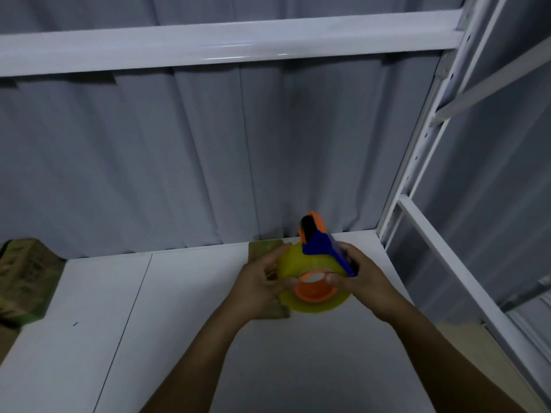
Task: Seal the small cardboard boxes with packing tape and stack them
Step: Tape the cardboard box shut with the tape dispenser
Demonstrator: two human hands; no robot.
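A tape dispenser (317, 248) with a blue body, an orange core and a yellowish roll of packing tape is held above the white shelf surface (179, 323). My right hand (362, 281) grips its blue body and the roll from the right. My left hand (262, 289) holds the roll's left side, fingers at the tape's edge. Under both hands lies a small flat cardboard box (265, 248), mostly hidden by them and the roll. Another brownish box or bundle (24, 278) sits at the left edge of the shelf.
A grey curtain (208, 159) hangs behind the shelf. A white metal beam (208, 43) crosses above, and a white upright with holes (417, 162) stands at the right. A tan floor patch (465, 332) shows beyond the shelf's right edge.
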